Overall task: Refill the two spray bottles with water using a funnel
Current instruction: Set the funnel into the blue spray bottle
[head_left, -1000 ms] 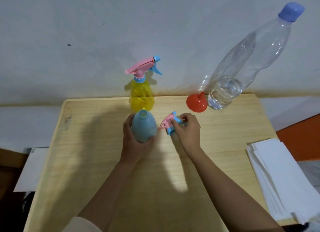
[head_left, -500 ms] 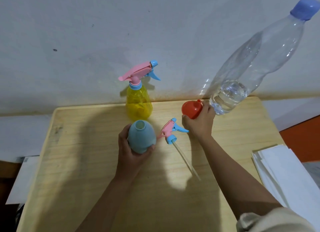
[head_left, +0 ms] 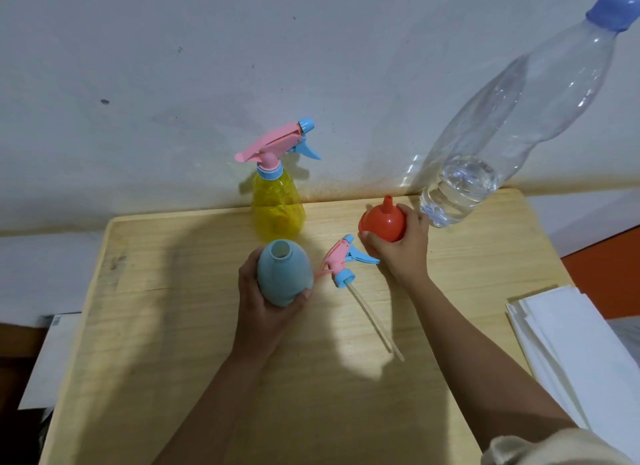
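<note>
My left hand (head_left: 263,312) grips the blue spray bottle (head_left: 284,274), which stands upright on the wooden table (head_left: 173,326) with its neck uncovered. Its pink and blue spray head (head_left: 341,260) lies on the table just to the right, dip tube pointing toward me. My right hand (head_left: 398,246) holds the orange funnel (head_left: 382,220), spout pointing up, slightly above the table. The yellow spray bottle (head_left: 277,204) stands by the wall with its spray head screwed on. A large clear water bottle (head_left: 502,125) with a blue cap stands at the back right, holding a little water.
A stack of white paper (head_left: 578,357) lies at the table's right edge. The wall runs directly behind the table. A white sheet (head_left: 48,360) lies lower down beyond the table's left edge.
My right hand set the spray head down on the table, reached back to the funnel and has picked it up. My left hand kept hold of the blue bottle.
</note>
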Available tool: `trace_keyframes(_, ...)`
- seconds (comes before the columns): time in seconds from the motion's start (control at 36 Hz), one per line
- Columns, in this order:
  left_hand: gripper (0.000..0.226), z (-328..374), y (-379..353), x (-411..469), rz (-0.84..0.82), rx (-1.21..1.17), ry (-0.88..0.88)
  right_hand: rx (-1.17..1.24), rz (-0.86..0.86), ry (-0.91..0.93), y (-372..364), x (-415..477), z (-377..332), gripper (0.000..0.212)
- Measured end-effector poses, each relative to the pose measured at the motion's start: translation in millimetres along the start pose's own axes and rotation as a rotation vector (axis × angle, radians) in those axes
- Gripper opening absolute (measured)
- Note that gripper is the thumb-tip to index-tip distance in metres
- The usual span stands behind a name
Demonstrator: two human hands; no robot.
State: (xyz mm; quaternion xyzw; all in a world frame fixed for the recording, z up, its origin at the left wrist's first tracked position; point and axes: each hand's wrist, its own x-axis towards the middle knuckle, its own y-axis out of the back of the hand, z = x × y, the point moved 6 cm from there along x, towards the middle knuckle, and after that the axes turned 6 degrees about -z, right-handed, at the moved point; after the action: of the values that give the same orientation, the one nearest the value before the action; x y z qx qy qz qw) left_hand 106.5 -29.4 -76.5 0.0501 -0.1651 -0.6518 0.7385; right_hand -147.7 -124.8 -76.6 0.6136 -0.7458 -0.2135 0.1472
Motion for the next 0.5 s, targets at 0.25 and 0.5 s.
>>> trace_keyframes(0.25,0.092,-2,0,0,-0.030,0.004,0.079,0.167,-0.026,0.053,6,-27,-40,0.081)
trace_keyframes(0.5,0.094,2,3,3,-0.013,-0.019,0.139,0.164,-0.156,0.191,21,-42,-84,0.072)
